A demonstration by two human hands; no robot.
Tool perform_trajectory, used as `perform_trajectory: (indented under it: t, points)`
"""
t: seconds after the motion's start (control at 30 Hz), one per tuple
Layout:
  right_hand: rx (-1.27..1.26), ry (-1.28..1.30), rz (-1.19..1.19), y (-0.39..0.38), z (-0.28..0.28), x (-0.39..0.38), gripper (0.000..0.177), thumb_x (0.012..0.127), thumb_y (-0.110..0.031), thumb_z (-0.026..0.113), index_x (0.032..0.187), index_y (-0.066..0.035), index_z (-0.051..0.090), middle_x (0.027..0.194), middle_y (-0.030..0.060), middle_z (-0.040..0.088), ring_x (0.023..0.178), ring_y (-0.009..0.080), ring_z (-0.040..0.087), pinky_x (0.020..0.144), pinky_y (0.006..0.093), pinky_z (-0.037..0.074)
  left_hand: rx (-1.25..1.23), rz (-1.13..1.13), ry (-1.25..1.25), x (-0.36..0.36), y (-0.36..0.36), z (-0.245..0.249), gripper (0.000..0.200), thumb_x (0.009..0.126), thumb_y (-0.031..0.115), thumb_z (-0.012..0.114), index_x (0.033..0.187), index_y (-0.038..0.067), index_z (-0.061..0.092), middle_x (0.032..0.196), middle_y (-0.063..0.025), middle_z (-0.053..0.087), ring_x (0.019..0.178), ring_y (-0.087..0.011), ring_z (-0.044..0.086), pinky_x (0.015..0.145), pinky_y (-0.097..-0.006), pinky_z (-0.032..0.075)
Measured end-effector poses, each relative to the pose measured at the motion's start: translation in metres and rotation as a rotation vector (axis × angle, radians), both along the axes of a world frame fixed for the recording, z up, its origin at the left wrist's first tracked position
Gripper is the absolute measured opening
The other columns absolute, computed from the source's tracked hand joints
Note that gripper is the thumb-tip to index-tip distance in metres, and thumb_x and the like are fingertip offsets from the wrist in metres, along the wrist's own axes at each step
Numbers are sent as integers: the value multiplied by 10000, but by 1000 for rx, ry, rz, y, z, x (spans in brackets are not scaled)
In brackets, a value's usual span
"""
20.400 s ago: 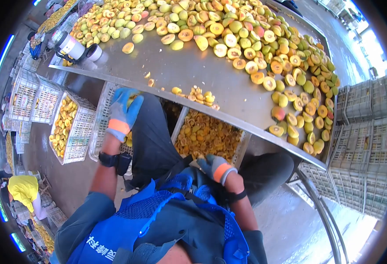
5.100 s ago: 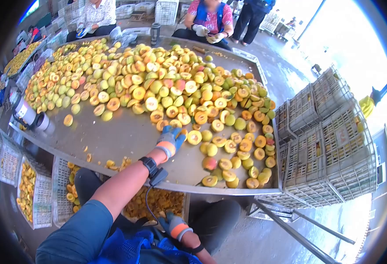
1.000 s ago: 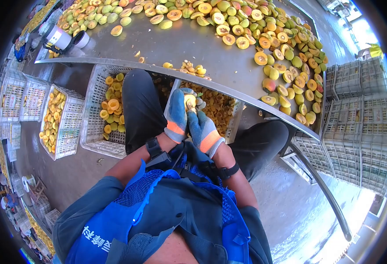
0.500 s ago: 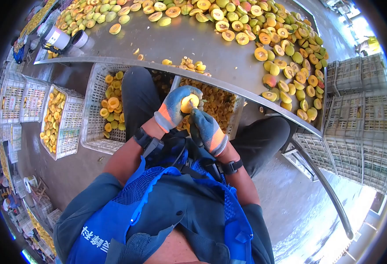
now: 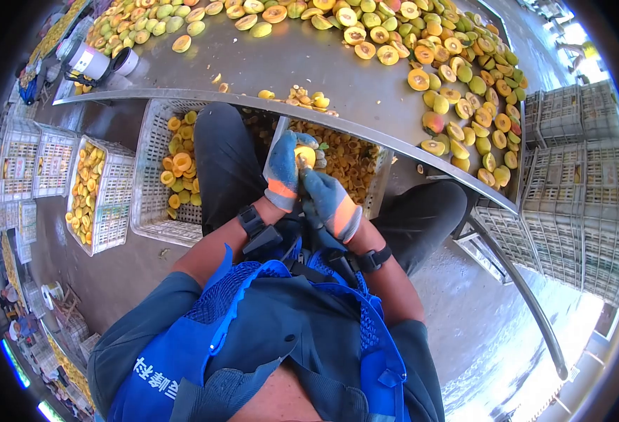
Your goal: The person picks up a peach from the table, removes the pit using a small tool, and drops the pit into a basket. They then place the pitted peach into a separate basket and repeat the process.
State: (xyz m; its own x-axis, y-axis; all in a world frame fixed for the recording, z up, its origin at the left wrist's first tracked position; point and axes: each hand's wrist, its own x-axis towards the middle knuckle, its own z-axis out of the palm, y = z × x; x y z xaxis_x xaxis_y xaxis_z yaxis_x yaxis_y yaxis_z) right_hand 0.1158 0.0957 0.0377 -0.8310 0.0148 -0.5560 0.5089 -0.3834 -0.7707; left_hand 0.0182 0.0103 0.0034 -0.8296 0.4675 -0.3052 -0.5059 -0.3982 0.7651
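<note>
Both hands wear blue-grey gloves with orange bands, close together over a crate. My left hand (image 5: 283, 167) is closed around a yellow peach half (image 5: 305, 155), its cut side partly in sight. Right beside it, my right hand (image 5: 329, 200) is closed, with its fingers at the fruit. It grips a small tool, mostly hidden by the glove, whose narrow tip meets the peach. Below the hands stands a crate of brownish pits and scraps (image 5: 351, 165). To the left of my leg, a white crate (image 5: 144, 176) holds cut peach halves.
A metal table (image 5: 253, 70) spans the front, with many peach halves (image 5: 464, 84) piled along its far and right sides. Scraps (image 5: 306, 98) lie near its edge. Stacked crates (image 5: 570, 197) stand at right, another filled crate (image 5: 112, 200) at left. A bucket (image 5: 90, 62) is at far left.
Both hands have shifted slightly, and the left has turned more upright around the peach half. The right fingers now press closer against the fruit.
</note>
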Motion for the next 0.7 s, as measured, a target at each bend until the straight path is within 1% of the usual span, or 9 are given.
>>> perform_trajectory:
  t: [0.07, 0.13, 0.2, 0.3, 0.4, 0.5, 0.57, 0.67, 0.7]
  points:
    - [288, 265, 33, 0, -19, 3, 450, 1068, -428, 474, 1020, -9, 633, 712, 8, 571, 590, 104, 515, 526, 268, 414, -35, -19, -152, -2, 1, 5, 300, 1019, 328, 482, 931, 65, 596, 804, -116, 646, 647, -203, 639, 587, -311, 552]
    - [370, 308, 48, 2, -23, 1, 468, 1070, -419, 470, 1059, 21, 628, 719, 32, 584, 618, 135, 553, 551, 288, 445, -19, -4, -178, -1, 2, 10, 316, 1020, 346, 485, 924, 68, 599, 792, -114, 646, 635, -203, 634, 580, -306, 546]
    - [236, 115, 37, 0, -17, 1, 472, 1072, -403, 467, 1099, 40, 627, 746, 35, 594, 663, 145, 573, 589, 290, 463, -23, -15, -176, 2, -1, 7, 330, 1024, 361, 484, 924, 70, 602, 787, -111, 646, 629, -201, 631, 580, -303, 543]
    - [136, 112, 20, 1, -20, 2, 453, 1069, -417, 469, 1034, 4, 634, 710, 23, 576, 590, 130, 548, 527, 273, 437, -44, -45, -68, -1, -5, -5, 342, 1034, 372, 480, 937, 70, 607, 795, -105, 648, 641, -195, 636, 601, -301, 545]
    - [-183, 8, 21, 7, -9, 6, 435, 1062, -440, 476, 949, -46, 620, 659, -2, 530, 491, 104, 478, 437, 250, 368, -59, -31, 85, -1, -7, -8, 318, 1037, 341, 481, 951, 62, 605, 829, -100, 645, 688, -190, 646, 652, -307, 552]
    - [-321, -9, -53, 4, -7, 5, 427, 1054, -469, 482, 891, -90, 593, 622, -30, 481, 426, 80, 398, 377, 230, 287, -70, -26, 230, 3, -9, -3, 266, 1035, 279, 482, 957, 51, 595, 875, -95, 634, 741, -191, 653, 707, -319, 558]
    - [-462, 8, -40, 8, -7, 7, 431, 1064, -467, 466, 895, -93, 598, 634, -40, 488, 461, 62, 404, 403, 208, 283, -99, -30, 394, 4, -8, -6, 263, 1038, 271, 476, 956, 51, 595, 878, -94, 636, 755, -186, 655, 725, -316, 558]
    - [-567, 3, -38, 9, -7, 9, 436, 1071, -466, 451, 890, -96, 594, 647, -40, 500, 480, 56, 410, 427, 205, 296, -110, -11, 478, 6, -8, -5, 296, 1041, 311, 483, 971, 50, 603, 884, -92, 639, 767, -183, 657, 758, -320, 563]
    - [-582, 0, -38, 8, -7, 8, 437, 1072, -466, 447, 887, -97, 590, 650, -38, 503, 480, 58, 412, 433, 209, 303, -94, -41, 406, 5, -9, -6, 296, 1039, 316, 488, 976, 52, 606, 885, -91, 639, 768, -183, 658, 760, -324, 567]
